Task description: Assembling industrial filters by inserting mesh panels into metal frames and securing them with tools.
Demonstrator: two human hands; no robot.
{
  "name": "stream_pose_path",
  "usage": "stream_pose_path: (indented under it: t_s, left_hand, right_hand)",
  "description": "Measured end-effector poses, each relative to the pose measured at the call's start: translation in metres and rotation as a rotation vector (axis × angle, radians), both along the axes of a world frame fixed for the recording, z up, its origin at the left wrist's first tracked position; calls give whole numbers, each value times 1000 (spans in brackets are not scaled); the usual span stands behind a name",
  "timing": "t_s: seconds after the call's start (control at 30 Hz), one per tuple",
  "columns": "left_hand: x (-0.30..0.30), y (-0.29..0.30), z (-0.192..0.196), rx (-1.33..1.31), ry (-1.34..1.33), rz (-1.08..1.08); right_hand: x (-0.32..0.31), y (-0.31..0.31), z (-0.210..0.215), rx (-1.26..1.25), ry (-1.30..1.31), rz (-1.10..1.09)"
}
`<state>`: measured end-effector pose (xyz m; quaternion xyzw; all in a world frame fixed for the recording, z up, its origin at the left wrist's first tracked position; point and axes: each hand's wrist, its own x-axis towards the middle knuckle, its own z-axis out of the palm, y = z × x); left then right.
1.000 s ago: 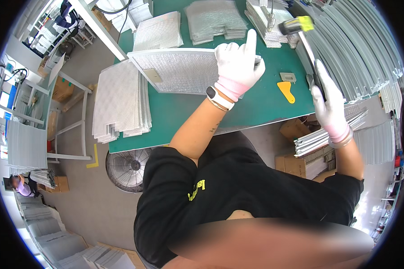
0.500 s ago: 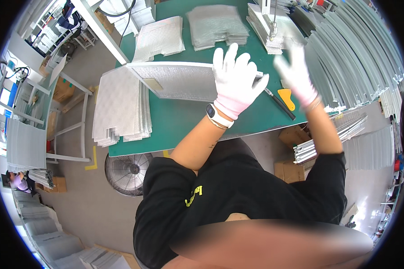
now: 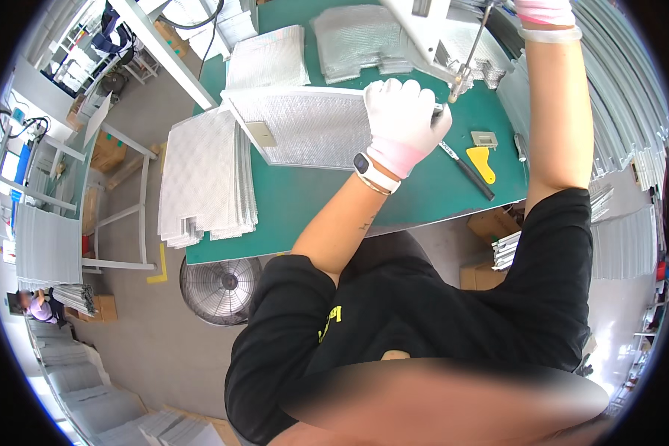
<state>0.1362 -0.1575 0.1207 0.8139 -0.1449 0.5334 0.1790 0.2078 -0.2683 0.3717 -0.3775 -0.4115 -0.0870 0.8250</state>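
Round floor fan (image 3: 221,288), grey grille, on the floor just under the near edge of the green surface (image 3: 305,208).

Stack of grey mesh sheets (image 3: 204,175), overhanging the surface's near left corner.

Black-handled tool (image 3: 468,172), lying flat on the green top, near right; yellow scraper (image 3: 484,162) just beside it, small metal clip (image 3: 485,138) just beyond.

Left hand (image 3: 400,123), white glove with pink cuff, watch on the wrist; laid palm-down, fingers curled over the right-hand end of the framed mesh panel (image 3: 305,126). Pressing on it rather than lifting; grip underneath not visible.

Framed mesh panel: flat on the middle of the surface, metal rim all round, small square tab on its near left part, left corner reaching toward the sheet stack.

Thin metal rod (image 3: 468,52) with a brass tip, hanging down from a white machine arm (image 3: 416,30), tip just beyond the left hand's fingers, at the panel's right end.

Right hand (image 3: 544,11), same glove type, raised at the top edge, mostly cut off; open or closed cannot be told.

Two further piles of mesh pieces (image 3: 269,58) at the far side of the surface. Long grey metal strips (image 3: 617,97) banked along the right.
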Motion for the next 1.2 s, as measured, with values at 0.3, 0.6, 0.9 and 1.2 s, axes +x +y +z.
stream_pose_path:
  t_s: [0.3,0.6,0.9,1.2]
  left_hand:
    - [-1,1,1,9,25,-24]
    - [1,2,-2,-28,6,-72]
    - [-6,4,5,3,133,-60]
    - [-5,7,0,-60,82,-96]
  right_hand:
    - [18,-5,-29,-114,-24,141]
    - [0,23,-36,25,39,-51]
    - [16,18,-38,-169,-44,368]
    - [-3,31,-79,30,236,212]
